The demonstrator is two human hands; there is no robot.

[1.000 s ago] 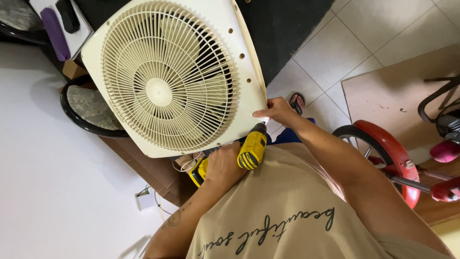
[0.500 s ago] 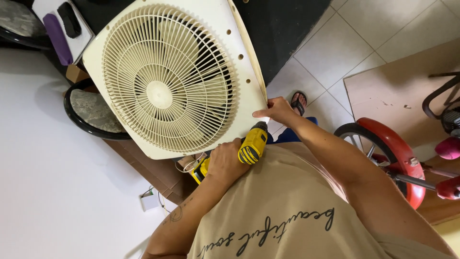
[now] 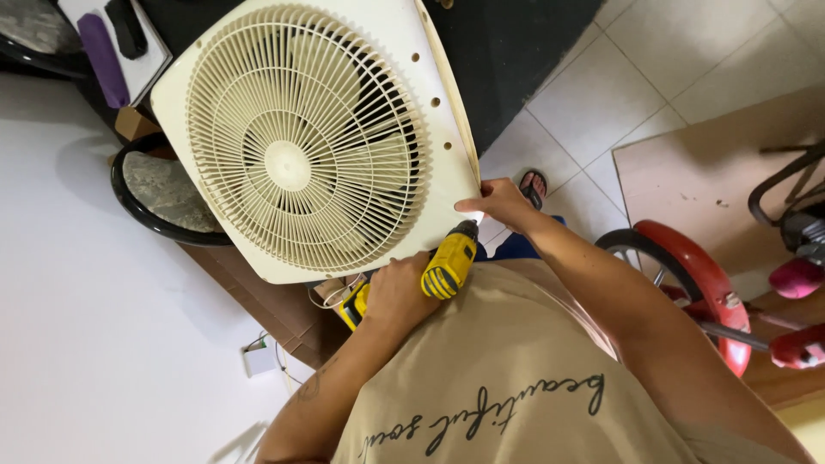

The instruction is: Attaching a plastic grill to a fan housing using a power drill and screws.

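Observation:
A cream square box fan (image 3: pixel 301 146) with a round grille stands tilted in front of me. My right hand (image 3: pixel 503 204) grips its lower right corner at the edge. My left hand (image 3: pixel 397 294) is closed around the handle of a yellow and black cordless drill (image 3: pixel 449 262). The drill's tip points at that same corner, right beside my right fingers, and a small light glows there. My beige shirt with dark script fills the bottom of the view.
A black round stool (image 3: pixel 155 193) with a grey seat sits behind the fan by the white wall (image 3: pixel 77 344). A brown board (image 3: pixel 275 314) lies under the fan. A red-fendered wheeled toy (image 3: pixel 687 266) stands right, on tiled floor (image 3: pixel 601 94). A sandalled foot (image 3: pixel 533 183) shows below the corner.
Both hands and the drill stay at the fan's lower corner. The view has shifted a little, so the fan sits slightly lower and further right in the frame.

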